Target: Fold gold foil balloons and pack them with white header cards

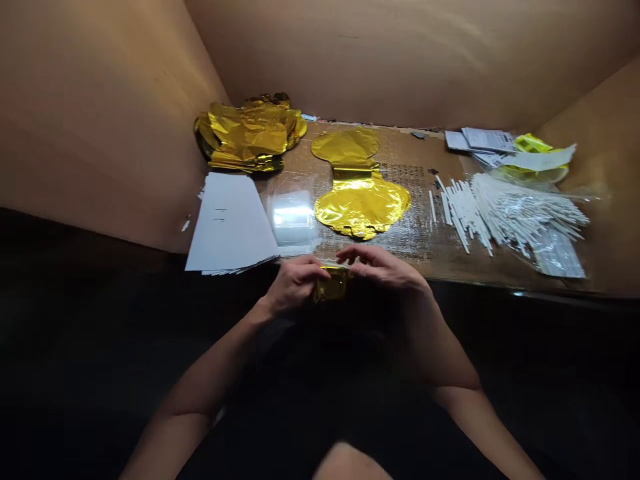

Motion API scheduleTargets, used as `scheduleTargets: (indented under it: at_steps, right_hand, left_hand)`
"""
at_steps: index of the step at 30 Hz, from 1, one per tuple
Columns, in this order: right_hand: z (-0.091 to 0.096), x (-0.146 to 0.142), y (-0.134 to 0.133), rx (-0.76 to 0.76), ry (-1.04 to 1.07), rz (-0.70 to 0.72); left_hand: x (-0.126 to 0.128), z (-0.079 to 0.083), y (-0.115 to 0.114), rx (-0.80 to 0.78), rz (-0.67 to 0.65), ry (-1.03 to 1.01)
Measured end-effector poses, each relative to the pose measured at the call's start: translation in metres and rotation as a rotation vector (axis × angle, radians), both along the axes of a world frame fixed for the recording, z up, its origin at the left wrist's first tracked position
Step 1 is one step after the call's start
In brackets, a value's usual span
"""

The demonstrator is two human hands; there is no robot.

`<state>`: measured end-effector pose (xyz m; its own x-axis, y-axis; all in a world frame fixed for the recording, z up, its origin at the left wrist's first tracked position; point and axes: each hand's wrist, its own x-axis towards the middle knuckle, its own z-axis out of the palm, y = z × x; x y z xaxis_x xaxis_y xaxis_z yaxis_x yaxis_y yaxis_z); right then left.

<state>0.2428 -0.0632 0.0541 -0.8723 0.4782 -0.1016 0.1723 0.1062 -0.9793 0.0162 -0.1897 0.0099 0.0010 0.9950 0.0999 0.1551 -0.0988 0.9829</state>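
Small folded shiny gold foil packet [331, 285] at near edge of brown table [440, 263], directly below flat gold foil balloon [361, 210]; long axis hard to tell, top edge running roughly side to side. L hand [295, 285] closed around packet's left end, fingers over top: firm grasp. R hand [383, 267] arched over packet's upper right, fingers curled; grip vs. light touch can't be told. L hand nearer, both wrists bent, forearms angled in from below. Left of balloon: clear plastic sleeve [293, 217], stack of white paper sheets [231, 223]. Up-left of balloon: crumpled gold foil heap [250, 137]. Right of balloon: thin white plastic sticks [520, 213] on clear bag, printed white papers [487, 140].
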Motion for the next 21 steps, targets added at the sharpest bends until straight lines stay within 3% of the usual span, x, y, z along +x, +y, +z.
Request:
scheduleTargets:
  at_steps: [2,3,4,6,8,9,12,16,19,21]
  right_hand:
    - [-0.002,-0.014,0.004,0.083,-0.071,0.067]
    - [-0.005,-0.022,0.004,0.119,-0.101,0.068]
    - [-0.009,-0.029,0.003,0.148,-0.117,0.045]
    - [-0.017,-0.039,0.000,0.165,-0.102,-0.049]
    - [-0.023,-0.041,-0.003,0.121,-0.079,-0.109]
    - [-0.026,-0.041,-0.004,0.089,-0.074,-0.121]
    - [-0.032,-0.039,-0.007,0.030,-0.073,-0.131]
    - [-0.033,-0.042,-0.010,-0.038,-0.008,-0.189]
    - [-0.031,-0.051,-0.016,-0.204,0.125,-0.215]
    - [-0.028,-0.064,-0.020,-0.279,0.255,-0.230]
  left_hand:
    - [-0.008,0.002,0.005,0.018,-0.095,0.060]
    - [-0.018,0.003,0.010,0.021,-0.055,0.096]
    - [-0.032,0.003,0.015,0.022,0.060,0.160]
    - [-0.075,0.001,0.025,0.006,0.492,0.371]
    - [-0.126,-0.001,0.029,-0.122,0.872,0.651]
    - [-0.151,-0.002,0.029,-0.235,0.991,0.735]
    - [-0.201,-0.007,0.023,-0.454,1.017,0.865]
    - [-0.221,-0.005,0.010,-0.362,1.037,0.940]
    - [-0.214,0.004,-0.002,-0.205,1.043,0.650]
    - [-0.190,0.010,-0.006,-0.051,1.032,0.332]
